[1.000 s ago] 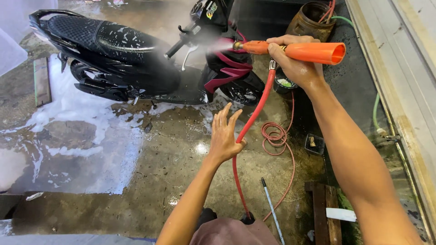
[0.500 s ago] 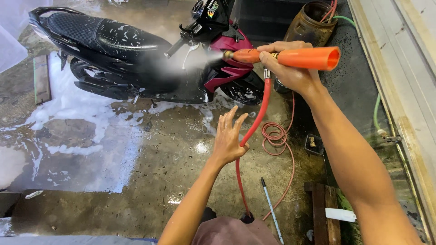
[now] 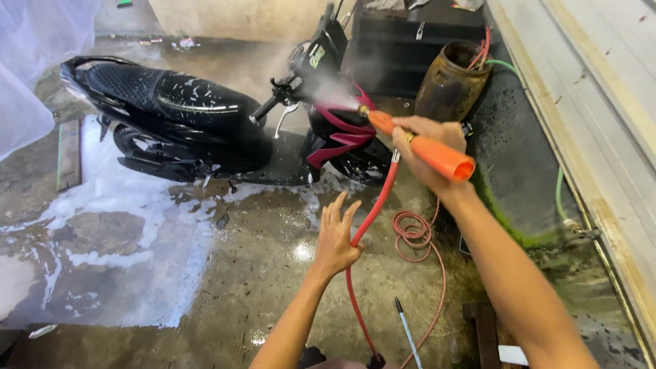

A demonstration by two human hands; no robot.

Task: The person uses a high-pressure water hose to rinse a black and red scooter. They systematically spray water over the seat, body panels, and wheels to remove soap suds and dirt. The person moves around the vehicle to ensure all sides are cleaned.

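Your right hand (image 3: 429,152) was wrapped tight around the orange spray gun (image 3: 429,152), its nozzle aimed at the front of the black and red scooter (image 3: 205,119) — a white mist fanned out toward the handlebar (image 3: 273,102). Your left hand (image 3: 336,236) hung open in mid-air, fingers spread, gripping nothing; the red hose (image 3: 372,212) ran down from the gun just beside it, and whether the fingertips touched it could not be told. The scooter stood on the wet concrete floor (image 3: 225,287), soap foam (image 3: 116,205) pooled along its near side. A rusty drum (image 3: 447,85) stood just behind your right hand — well apart from the scooter's seat.
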